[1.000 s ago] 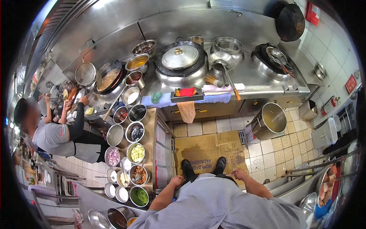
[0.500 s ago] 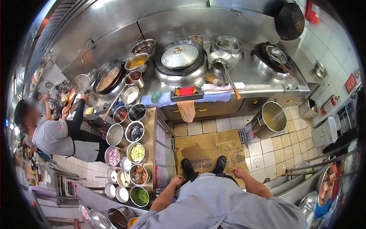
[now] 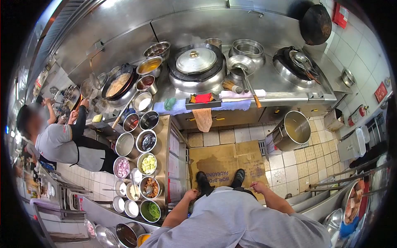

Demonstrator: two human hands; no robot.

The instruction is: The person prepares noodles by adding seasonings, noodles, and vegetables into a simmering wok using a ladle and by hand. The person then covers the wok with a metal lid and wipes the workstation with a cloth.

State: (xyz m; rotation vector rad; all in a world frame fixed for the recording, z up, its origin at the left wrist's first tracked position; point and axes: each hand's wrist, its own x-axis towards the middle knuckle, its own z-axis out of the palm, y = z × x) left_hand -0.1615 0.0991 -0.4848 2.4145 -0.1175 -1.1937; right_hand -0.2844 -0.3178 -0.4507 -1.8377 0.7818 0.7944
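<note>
Floor space separates both hands from the stove's edge.

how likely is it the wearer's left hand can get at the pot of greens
Probably yes: the left hand is close by, and the pot of greens stands uncovered near the edge of the counter, with nothing visible in between. Depth is hard to judge, though.

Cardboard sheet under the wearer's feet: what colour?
Brown cardboard sheet, with bluish-purple lettering; shows best in the head view.
</note>
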